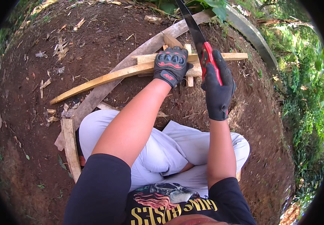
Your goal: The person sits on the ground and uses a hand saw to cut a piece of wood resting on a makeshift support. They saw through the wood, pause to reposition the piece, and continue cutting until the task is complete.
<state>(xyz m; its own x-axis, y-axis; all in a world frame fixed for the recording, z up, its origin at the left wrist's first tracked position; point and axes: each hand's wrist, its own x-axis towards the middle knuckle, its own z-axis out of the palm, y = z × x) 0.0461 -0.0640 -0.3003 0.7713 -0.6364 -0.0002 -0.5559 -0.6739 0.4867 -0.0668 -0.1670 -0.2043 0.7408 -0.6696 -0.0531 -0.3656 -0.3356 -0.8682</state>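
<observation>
My left hand [171, 65], in a black glove with red trim and hard knuckle guards, is closed over a long, pale wooden strip [102, 81], pressing it down. My right hand [221, 88], also gloved in black, grips the red handle of a hand saw [195, 29]. Its dark, slightly curved blade points away from me and crosses over the strip just right of my left hand. Under the strip lie short wooden blocks [189, 81], partly covered by my left hand. Whether the saw teeth touch the wood, I cannot tell.
A long grey-brown plank [105, 87] lies diagonally on the brown soil, running beneath the strip. Beside my left knee rests another short board [70, 144]. Wood chips [61, 48] are scattered at far left. A grey beam [250, 32] and green plants [304, 90] border the right.
</observation>
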